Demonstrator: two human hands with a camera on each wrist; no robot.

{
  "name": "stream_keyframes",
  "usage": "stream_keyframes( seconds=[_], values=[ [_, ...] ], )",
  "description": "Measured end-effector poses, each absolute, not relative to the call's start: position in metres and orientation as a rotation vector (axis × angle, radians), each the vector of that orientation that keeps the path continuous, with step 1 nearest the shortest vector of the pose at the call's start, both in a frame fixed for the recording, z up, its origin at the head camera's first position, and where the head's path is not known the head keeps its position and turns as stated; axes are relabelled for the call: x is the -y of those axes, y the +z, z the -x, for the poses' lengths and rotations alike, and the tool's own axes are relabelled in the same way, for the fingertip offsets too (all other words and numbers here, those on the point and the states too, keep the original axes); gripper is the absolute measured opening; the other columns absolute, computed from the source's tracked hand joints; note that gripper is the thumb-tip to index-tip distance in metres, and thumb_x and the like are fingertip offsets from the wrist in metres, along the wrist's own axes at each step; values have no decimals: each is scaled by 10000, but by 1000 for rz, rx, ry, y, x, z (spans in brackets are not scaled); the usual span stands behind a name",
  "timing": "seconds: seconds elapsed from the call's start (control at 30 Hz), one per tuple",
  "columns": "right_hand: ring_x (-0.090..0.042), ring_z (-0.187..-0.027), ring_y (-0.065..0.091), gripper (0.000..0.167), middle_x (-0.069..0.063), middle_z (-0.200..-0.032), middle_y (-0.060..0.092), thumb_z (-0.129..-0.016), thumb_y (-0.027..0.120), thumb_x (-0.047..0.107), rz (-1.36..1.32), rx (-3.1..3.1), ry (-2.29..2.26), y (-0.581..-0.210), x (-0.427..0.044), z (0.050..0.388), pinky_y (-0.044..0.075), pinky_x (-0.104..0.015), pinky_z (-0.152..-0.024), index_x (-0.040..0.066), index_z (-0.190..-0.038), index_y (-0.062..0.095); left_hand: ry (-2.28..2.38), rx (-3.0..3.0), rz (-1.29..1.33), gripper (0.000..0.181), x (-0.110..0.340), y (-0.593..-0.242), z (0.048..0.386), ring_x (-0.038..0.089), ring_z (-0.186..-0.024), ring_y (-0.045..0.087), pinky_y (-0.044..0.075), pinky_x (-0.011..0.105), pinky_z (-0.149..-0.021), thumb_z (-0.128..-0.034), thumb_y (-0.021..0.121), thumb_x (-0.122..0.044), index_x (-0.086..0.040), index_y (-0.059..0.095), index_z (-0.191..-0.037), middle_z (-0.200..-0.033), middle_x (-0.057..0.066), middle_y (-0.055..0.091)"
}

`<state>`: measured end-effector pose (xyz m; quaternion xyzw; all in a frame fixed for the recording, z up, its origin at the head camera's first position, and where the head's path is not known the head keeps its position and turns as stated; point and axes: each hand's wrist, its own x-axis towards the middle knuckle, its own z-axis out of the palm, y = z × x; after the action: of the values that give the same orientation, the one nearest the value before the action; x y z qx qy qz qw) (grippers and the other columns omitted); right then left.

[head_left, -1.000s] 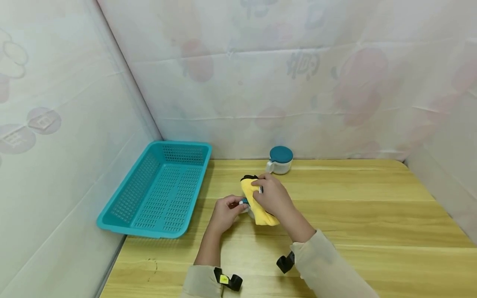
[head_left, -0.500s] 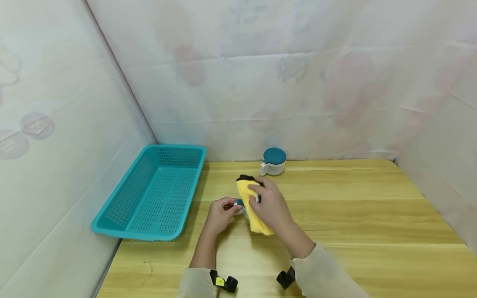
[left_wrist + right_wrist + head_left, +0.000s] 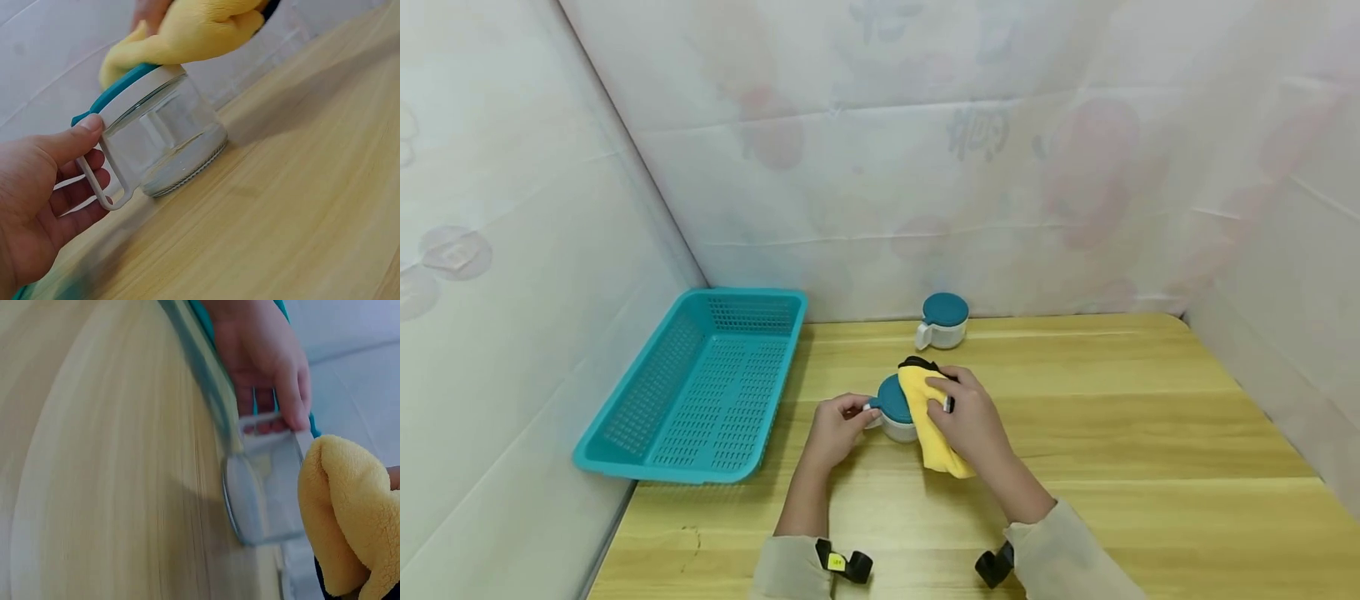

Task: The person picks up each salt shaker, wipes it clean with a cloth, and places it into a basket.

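A glass seasoning jar (image 3: 169, 134) with a teal lid (image 3: 893, 400) and a white handle (image 3: 115, 190) stands on the wooden table. My left hand (image 3: 837, 429) grips that handle, thumb on top and fingers curled round it in the left wrist view. In my right hand (image 3: 966, 417) is a folded yellow cloth (image 3: 928, 417) with black edging. The cloth lies against the right part of the lid and hides it in the head view. Most of the right hand is hidden behind the cloth in the right wrist view.
A second jar (image 3: 942, 323) with a teal lid stands by the table's back edge, near the curtain wall. To the left is a teal perforated basket (image 3: 781, 392). The wooden table (image 3: 1112, 433) extends to the right.
My right hand has drawn the cloth rightward relative to the jar, so more of the teal lid shows. The left hand keeps its hold on the handle. The head view has shifted slightly.
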<state>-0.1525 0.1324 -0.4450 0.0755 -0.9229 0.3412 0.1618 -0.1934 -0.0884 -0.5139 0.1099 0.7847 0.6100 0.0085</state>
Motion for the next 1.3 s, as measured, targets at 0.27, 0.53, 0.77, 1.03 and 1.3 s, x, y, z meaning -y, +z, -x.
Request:
stream_keyframes(
  seconds=[0.27, 0.53, 0.77, 1.03, 1.3],
  values=[
    [-375, -1158, 588, 301, -165, -1320, 574, -884, 673, 129, -179, 2654, 1043, -435, -161, 157, 532, -504, -897, 68, -1175, 718, 1938, -2414, -314, 157, 86, -512, 189, 137, -851, 624, 540, 207, -690, -870, 749, -130, -82, 768, -1019, -986, 98, 734],
    [-352, -1301, 494, 321, -130, -1409, 525, -923, 681, 190, -547, 2730, 944, -400, -136, 181, 511, -490, -957, 96, -1230, 696, 1897, -2446, -360, 158, 86, -511, 188, 142, -843, 638, 553, 245, -712, -876, 750, -215, -130, 774, -1007, -942, 39, 731],
    [-321, -1234, 553, 306, -130, -1391, 534, -929, 679, 190, -650, 3019, 812, -401, -113, 198, 503, -452, -977, 119, -1226, 703, 1899, -2407, -389, 157, 81, -508, 184, 121, -817, 630, 542, 231, -694, -882, 742, -219, -112, 764, -994, -947, 53, 726],
    [-316, -1018, 602, 313, -130, -1345, 581, -942, 655, 194, -406, 3093, 1107, -412, -139, 214, 519, -427, -838, 139, -1249, 688, 1885, -2437, -373, 195, 79, -510, 181, 110, -821, 630, 552, 246, -699, -883, 746, -238, -117, 772, -1035, -931, 29, 724],
    [-274, -1180, 587, 371, -95, -1415, 552, -938, 664, 303, -114, 2909, 1583, -438, -166, 214, 525, -398, -903, 187, -1290, 665, 1879, -2466, -341, 176, 77, -511, 182, 117, -835, 636, 559, 250, -708, -868, 763, -222, -130, 781, -1017, -933, 12, 736]
  ],
)
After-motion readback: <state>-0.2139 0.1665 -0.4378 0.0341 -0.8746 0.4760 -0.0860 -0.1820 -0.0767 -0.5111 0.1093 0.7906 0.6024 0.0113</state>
